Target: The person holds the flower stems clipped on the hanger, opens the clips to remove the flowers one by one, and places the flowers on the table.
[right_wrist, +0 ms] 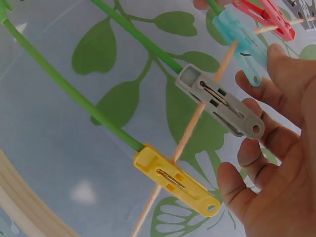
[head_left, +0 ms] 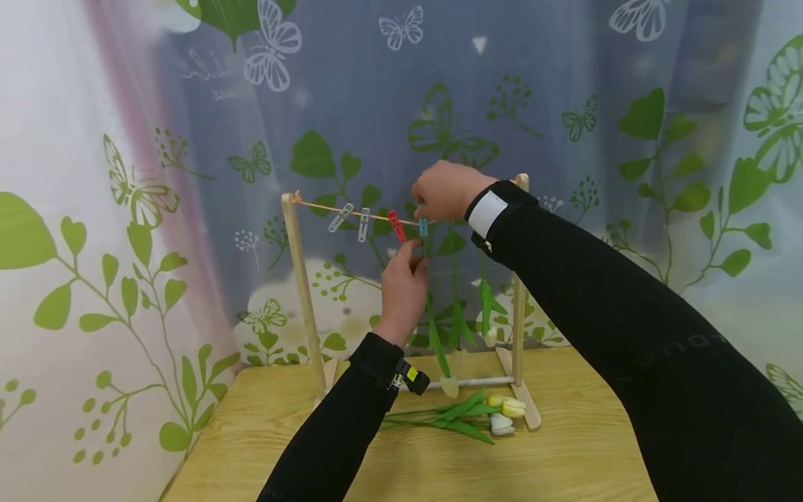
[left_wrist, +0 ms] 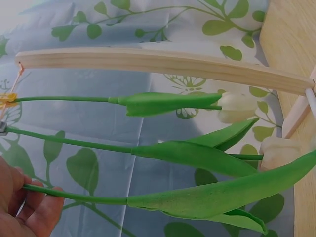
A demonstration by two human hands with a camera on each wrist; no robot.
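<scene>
My left hand [head_left: 404,289] pinches the green stem of an upside-down artificial tulip [left_wrist: 197,200] just below the line. The top of that stem meets the jaws of a light-blue clothespin [right_wrist: 242,39] on the orange string [right_wrist: 190,128]. Above the string, my right hand [head_left: 448,188] has its thumb and forefinger at the clothespin's two handle ends, pinching it. Beside it, a grey clothespin [right_wrist: 217,98] and a yellow clothespin [right_wrist: 175,180] each hold another hanging tulip stem. A red clothespin [head_left: 397,226] sits on the string to the left.
Two pale clothespins [head_left: 363,225] hang farther left on the string. The string spans a wooden frame [head_left: 304,286] standing on a wooden table [head_left: 251,432]. Several yellow and white tulips [head_left: 464,413] lie in front of the frame. A patterned curtain [head_left: 351,90] hangs behind.
</scene>
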